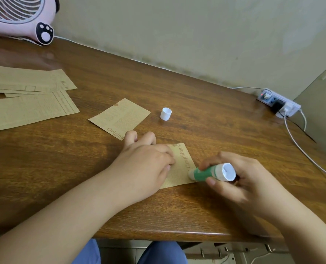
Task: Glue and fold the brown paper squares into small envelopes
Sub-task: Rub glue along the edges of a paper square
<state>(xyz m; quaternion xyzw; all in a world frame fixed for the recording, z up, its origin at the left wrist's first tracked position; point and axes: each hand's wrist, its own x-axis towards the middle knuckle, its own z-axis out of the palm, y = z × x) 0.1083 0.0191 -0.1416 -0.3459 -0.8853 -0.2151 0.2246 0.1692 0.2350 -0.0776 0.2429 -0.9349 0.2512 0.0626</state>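
The fingers (210, 181) of the right hand (240, 180) are curled tight around a green glue stick (206, 172). The left hand (145, 164) lies flat, fingers spread, and presses a brown paper square (183, 168) down on the tabletop (196, 103). It grips nothing.

This looks like the gluing step. The tip of the glue stick touches the paper's right edge, near the front corner. Next, I think the stick has to slide along that edge while the left hand keeps the paper from slipping. Then comes the fold.

The glue stick lies almost flat. Its long way runs left to right, with the tip pointing left at the paper and the white end pointing right.

The paper sits near the front of the tabletop, between the two hands. Another brown square (120, 118) waits farther back, with the white cap (166, 113) just beside it. More brown sheets (30, 96) lie well apart on the left.
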